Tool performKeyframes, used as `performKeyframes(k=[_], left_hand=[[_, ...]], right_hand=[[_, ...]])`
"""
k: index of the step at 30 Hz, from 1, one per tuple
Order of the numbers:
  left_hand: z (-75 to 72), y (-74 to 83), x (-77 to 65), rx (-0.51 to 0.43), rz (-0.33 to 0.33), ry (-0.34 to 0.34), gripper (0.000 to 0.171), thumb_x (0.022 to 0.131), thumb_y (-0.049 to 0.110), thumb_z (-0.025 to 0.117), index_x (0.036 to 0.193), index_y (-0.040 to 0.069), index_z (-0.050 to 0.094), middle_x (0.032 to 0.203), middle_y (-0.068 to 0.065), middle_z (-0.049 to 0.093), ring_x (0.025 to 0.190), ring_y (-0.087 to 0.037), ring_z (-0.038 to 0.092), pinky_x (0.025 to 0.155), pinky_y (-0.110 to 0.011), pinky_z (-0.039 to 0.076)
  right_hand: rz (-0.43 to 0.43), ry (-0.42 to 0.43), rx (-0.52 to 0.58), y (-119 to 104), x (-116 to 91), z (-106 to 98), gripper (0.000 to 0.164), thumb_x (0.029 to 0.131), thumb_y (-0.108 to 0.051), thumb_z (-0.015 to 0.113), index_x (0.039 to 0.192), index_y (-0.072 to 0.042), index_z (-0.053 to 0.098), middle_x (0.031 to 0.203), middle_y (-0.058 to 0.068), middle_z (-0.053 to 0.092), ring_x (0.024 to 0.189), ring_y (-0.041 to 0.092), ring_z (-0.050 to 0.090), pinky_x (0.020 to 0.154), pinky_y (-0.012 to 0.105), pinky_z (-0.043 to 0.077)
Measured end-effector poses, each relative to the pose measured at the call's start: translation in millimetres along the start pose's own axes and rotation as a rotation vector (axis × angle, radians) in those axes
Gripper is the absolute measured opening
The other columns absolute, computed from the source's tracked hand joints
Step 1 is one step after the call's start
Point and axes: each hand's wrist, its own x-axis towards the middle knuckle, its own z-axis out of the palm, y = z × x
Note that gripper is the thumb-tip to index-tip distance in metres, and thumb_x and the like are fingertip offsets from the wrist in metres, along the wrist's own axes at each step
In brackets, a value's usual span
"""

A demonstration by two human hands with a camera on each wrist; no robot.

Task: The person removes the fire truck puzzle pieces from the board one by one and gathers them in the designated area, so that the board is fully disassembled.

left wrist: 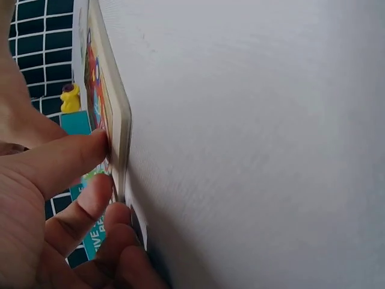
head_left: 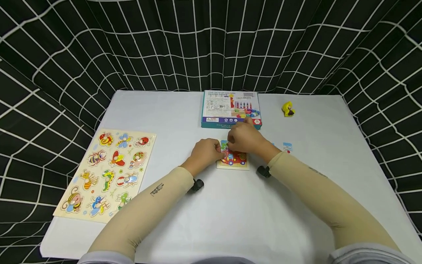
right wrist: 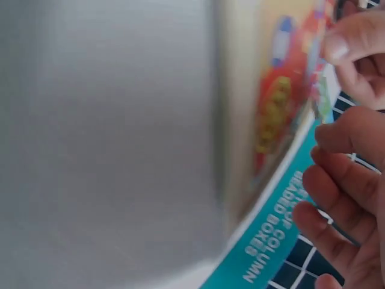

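Observation:
A small wooden jigsaw puzzle board (head_left: 233,165) with a red vehicle picture lies on the white table. My left hand (head_left: 205,154) grips it at its left edge; in the left wrist view the thumb (left wrist: 90,149) lies on the picture face and the other fingers curl near the edge. Over the board's far part, my right hand (head_left: 245,137) has thumb and forefinger together, pinching a green-and-blue puzzle piece (right wrist: 323,103) largely hidden by the fingertips. Loose puzzle pieces (head_left: 287,146) lie to the right, partly behind the right wrist.
Just behind the board lies a teal-edged box (head_left: 217,106). A yellow toy figure (head_left: 288,109) stands at the back right. To the left, a large insect-picture puzzle board (head_left: 112,157) reaches near the table's edge. Black netted cloth (head_left: 217,44) surrounds the back and sides.

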Motion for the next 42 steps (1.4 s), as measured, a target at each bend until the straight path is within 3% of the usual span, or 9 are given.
performKeyframes(k=[4, 13, 20, 23, 26, 30, 34, 39, 42], left_hand=[[0.2, -1.3, -1.0, -0.009, 0.023, 0.009, 0.025, 0.084, 0.034, 0.078, 0.072, 0.017, 0.063, 0.067, 0.005, 0.061, 0.063, -0.015, 0.052, 0.053, -0.029, 0.039], [1.2, 1.2, -2.8, 0.101, 0.091, 0.059, 0.021, 0.086, 0.033, 0.076, 0.072, 0.021, 0.066, 0.063, 0.009, 0.059, 0.065, -0.014, 0.054, 0.057, -0.030, 0.042], [3.7, 0.7, -2.3, 0.100, 0.080, 0.064, 0.021, 0.086, 0.038, 0.076, 0.074, 0.023, 0.067, 0.067, 0.010, 0.061, 0.066, -0.014, 0.053, 0.059, -0.031, 0.040], [3.9, 1.7, -0.3, 0.089, 0.082, 0.011, 0.011, 0.088, 0.034, 0.074, 0.090, 0.024, 0.072, 0.083, 0.006, 0.068, 0.074, -0.015, 0.057, 0.064, -0.032, 0.044], [3.8, 3.7, 2.0, 0.077, 0.089, -0.064, 0.021, 0.091, 0.028, 0.070, 0.112, 0.026, 0.072, 0.110, 0.002, 0.069, 0.096, -0.018, 0.061, 0.080, -0.037, 0.047], [4.7, 2.4, 2.4, 0.065, 0.102, -0.123, 0.028, 0.093, 0.026, 0.068, 0.121, 0.029, 0.070, 0.125, 0.000, 0.065, 0.115, -0.024, 0.057, 0.095, -0.043, 0.043], [9.1, -0.4, -0.3, 0.076, 0.115, -0.157, 0.028, 0.094, 0.026, 0.067, 0.121, 0.029, 0.070, 0.123, 0.000, 0.065, 0.111, -0.021, 0.058, 0.094, -0.042, 0.044], [10.1, 4.8, -0.7, 0.087, 0.150, -0.112, 0.031, 0.092, 0.016, 0.066, 0.121, 0.026, 0.070, 0.121, 0.001, 0.067, 0.103, -0.019, 0.059, 0.091, -0.039, 0.045], [9.7, 13.1, -0.2, 0.099, 0.184, -0.093, 0.036, 0.087, 0.011, 0.064, 0.120, 0.023, 0.070, 0.117, 0.003, 0.068, 0.100, -0.017, 0.059, 0.089, -0.036, 0.045]], right_hand=[[-0.016, -0.007, -0.023, -1, 1, 5, 0.012, 0.081, -0.029, 0.072, 0.075, -0.018, 0.074, 0.069, -0.010, 0.059, 0.078, 0.015, 0.056, 0.089, 0.052, 0.025], [0.042, 0.008, -0.017, -2, 0, -5, 0.008, 0.075, -0.027, 0.074, 0.072, -0.019, 0.072, 0.070, -0.010, 0.060, 0.080, 0.016, 0.054, 0.098, 0.058, 0.020], [0.179, -0.074, 0.102, 55, -35, -26, 0.011, 0.075, -0.028, 0.078, 0.070, -0.021, 0.070, 0.066, -0.011, 0.061, 0.070, 0.015, 0.054, 0.090, 0.052, 0.022], [0.243, -0.141, 0.137, 80, -53, -28, 0.012, 0.078, -0.026, 0.077, 0.071, -0.019, 0.070, 0.066, -0.009, 0.062, 0.071, 0.017, 0.054, 0.088, 0.051, 0.022], [0.280, -0.167, 0.160, 92, -62, -24, 0.011, 0.081, -0.024, 0.075, 0.073, -0.018, 0.070, 0.067, -0.008, 0.062, 0.072, 0.018, 0.054, 0.087, 0.052, 0.021], [0.277, -0.147, 0.187, 90, -60, -12, 0.010, 0.082, -0.024, 0.075, 0.076, -0.018, 0.072, 0.068, -0.008, 0.062, 0.072, 0.017, 0.055, 0.090, 0.054, 0.020], [0.272, -0.169, 0.176, 82, -59, -1, 0.009, 0.081, -0.026, 0.076, 0.076, -0.020, 0.071, 0.068, -0.008, 0.062, 0.072, 0.017, 0.055, 0.086, 0.051, 0.022], [0.308, -0.111, 0.123, 68, -60, -7, 0.014, 0.081, -0.029, 0.078, 0.078, -0.018, 0.071, 0.067, -0.008, 0.060, 0.069, 0.016, 0.054, 0.081, 0.048, 0.023], [0.277, -0.065, 0.140, 48, -62, -16, 0.015, 0.085, -0.030, 0.076, 0.084, -0.015, 0.075, 0.068, -0.009, 0.060, 0.068, 0.014, 0.054, 0.078, 0.046, 0.026]])
